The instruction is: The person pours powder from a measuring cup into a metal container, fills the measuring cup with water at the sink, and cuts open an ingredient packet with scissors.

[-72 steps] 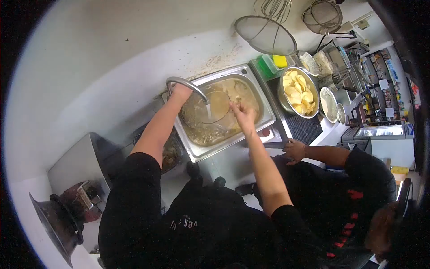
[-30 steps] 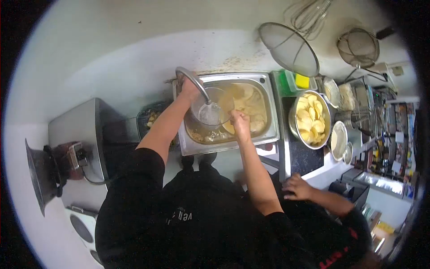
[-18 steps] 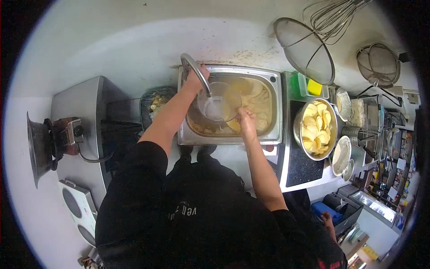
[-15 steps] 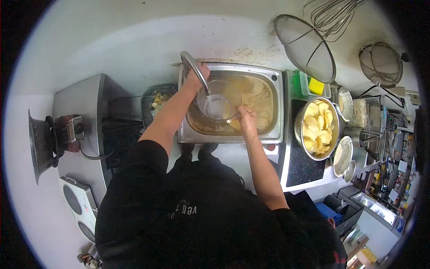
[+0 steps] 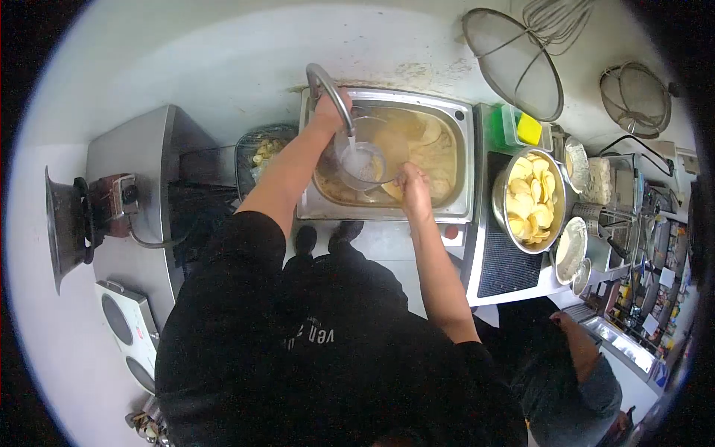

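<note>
At the sink, my right hand is closed on the near right edge of a clear round container. Tilted over the sink, the container sits under a stream of water from the curved metal faucet. My left hand is at the faucet's base, partly behind its neck, with its fingers hidden. Cloudy yellowish water fills the basin, with pale pieces under the surface that are hard to make out.
Right of the sink, a metal bowl of pale yellow slices stands by a black mat. A green tub with a yellow sponge is behind it. Strainers hang above. A lined bin stands left. Another person is at lower right.
The sink and counter appear slightly higher in view. Another person has come into view at lower right. My hands keep their places at the faucet and the container as water runs.
</note>
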The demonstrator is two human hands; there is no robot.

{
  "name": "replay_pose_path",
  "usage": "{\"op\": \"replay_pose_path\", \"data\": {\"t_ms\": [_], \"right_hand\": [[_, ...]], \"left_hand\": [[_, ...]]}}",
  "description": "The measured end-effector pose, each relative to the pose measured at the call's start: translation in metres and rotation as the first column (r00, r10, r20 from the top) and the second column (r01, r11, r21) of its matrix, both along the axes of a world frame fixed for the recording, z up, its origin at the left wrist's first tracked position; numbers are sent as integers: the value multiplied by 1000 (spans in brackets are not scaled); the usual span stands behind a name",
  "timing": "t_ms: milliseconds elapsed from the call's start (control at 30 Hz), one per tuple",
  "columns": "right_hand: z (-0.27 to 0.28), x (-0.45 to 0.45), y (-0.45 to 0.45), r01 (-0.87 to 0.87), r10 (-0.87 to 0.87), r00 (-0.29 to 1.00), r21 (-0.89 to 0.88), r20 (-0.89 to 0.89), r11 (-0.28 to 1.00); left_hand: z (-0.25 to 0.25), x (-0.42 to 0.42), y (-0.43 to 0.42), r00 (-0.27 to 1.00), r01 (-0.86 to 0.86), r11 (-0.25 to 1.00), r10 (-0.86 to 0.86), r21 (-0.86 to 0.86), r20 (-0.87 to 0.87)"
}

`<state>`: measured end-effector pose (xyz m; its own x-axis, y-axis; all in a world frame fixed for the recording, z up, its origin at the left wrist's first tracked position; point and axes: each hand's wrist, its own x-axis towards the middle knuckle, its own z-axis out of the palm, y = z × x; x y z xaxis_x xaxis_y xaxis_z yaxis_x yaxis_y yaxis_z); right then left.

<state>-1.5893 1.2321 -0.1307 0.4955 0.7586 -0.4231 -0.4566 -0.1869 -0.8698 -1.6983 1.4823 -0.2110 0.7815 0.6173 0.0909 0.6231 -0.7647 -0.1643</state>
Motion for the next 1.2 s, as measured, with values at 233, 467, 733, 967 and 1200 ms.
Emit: {"op": "replay_pose_path", "data": {"t_ms": [233,467,733,967,1200], "right_hand": [[-9,-8,-1,63,-68,989,-46,-128,997],[10,-27,3,163,-169,984,-90,-62,982],[13,-37,0,144,-144,989,-7,-10,990],[20,-48,0,138,-142,979,37,145,990],[27,-51,-3,128,-132,989,53,74,990]], "left_hand": [[-11,-10,-2,981,-13,989,41,-147,191],[-36,-18,2,930,54,975,30,-217,367],[39,-23,-8,992,69,973,-91,-221,-90],[-9,2,13,986,119,988,-128,-94,-103],[10,3,10,997,81,989,-79,-124,20]]}}
